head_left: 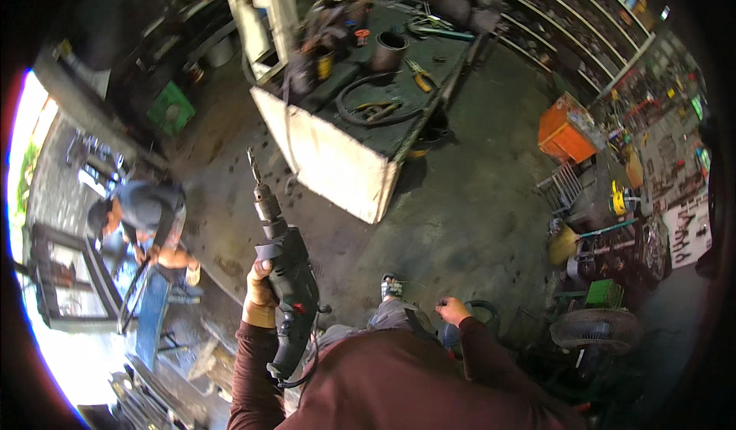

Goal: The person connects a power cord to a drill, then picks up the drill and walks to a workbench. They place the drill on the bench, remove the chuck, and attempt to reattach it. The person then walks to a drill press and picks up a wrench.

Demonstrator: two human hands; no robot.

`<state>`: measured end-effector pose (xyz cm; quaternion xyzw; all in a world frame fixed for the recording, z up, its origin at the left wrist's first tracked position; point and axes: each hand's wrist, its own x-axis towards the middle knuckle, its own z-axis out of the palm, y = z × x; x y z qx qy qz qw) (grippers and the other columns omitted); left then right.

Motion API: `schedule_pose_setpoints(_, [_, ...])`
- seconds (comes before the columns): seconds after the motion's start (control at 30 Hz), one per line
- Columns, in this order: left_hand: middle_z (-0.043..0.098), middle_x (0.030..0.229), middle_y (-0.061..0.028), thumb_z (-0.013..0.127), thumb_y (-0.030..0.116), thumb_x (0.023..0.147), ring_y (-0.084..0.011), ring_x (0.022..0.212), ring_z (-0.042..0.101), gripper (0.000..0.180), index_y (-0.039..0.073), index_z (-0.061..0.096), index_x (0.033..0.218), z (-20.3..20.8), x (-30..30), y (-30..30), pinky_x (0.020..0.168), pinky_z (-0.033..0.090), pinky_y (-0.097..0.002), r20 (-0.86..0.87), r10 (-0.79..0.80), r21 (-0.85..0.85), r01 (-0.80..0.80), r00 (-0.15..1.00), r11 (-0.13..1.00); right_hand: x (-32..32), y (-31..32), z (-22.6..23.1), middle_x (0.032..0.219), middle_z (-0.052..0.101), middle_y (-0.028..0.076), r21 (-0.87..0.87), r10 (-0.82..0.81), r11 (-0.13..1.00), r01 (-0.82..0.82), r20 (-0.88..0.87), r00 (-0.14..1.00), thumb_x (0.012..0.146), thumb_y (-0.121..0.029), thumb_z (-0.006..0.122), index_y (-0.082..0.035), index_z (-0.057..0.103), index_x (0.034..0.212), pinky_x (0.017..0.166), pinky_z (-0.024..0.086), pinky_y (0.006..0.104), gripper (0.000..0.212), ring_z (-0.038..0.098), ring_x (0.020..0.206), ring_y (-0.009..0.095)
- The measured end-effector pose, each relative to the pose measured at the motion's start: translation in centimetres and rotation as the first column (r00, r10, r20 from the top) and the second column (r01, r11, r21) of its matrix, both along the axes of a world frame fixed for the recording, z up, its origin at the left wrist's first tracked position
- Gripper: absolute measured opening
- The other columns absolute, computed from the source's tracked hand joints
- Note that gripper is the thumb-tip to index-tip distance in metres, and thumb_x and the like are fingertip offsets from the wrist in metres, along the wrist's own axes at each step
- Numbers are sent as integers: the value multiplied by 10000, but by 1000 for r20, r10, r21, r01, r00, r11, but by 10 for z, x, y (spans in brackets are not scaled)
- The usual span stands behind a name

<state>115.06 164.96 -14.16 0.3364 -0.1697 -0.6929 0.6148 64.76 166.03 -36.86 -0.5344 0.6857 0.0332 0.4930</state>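
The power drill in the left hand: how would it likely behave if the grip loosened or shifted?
The power drill looks rigid and probably heavy for its size. The left hand wraps only the body, while the chuck and drill bit reach far beyond it, so it would likely tip forward. The cord hanging from the handle looks floppy and could snag.

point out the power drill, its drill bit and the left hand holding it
power drill [291,276], head view, on its dark body
drill bit [251,163], head view, on the twisted shaft
left hand [259,290], head view, on the knuckles
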Motion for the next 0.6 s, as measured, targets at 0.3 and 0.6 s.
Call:
schedule_pose_setpoints(0.3, [654,1252,-173,768,402,772,-310,1070,669,787,7,519,1406,22,-177,-213,964,550,-427,-116,-101,-72,93,988,993,-50,-149,115,886,691,72,415,-629,763,496,654,420,972,-238,639,-58,680,984,679,551,394,185,657,769,198])
schedule_pose_setpoints(0.6, [693,1192,-168,707,418,831,-327,1034,680,629,18,605,1305,12,-264,-380,937,559,-460,-153,-171,-48,166,973,985,-46,-345,173,944,643,50,282,-526,833,476,671,523,1019,-361,621,-65,638,1089,716,546,398,304,646,823,199])
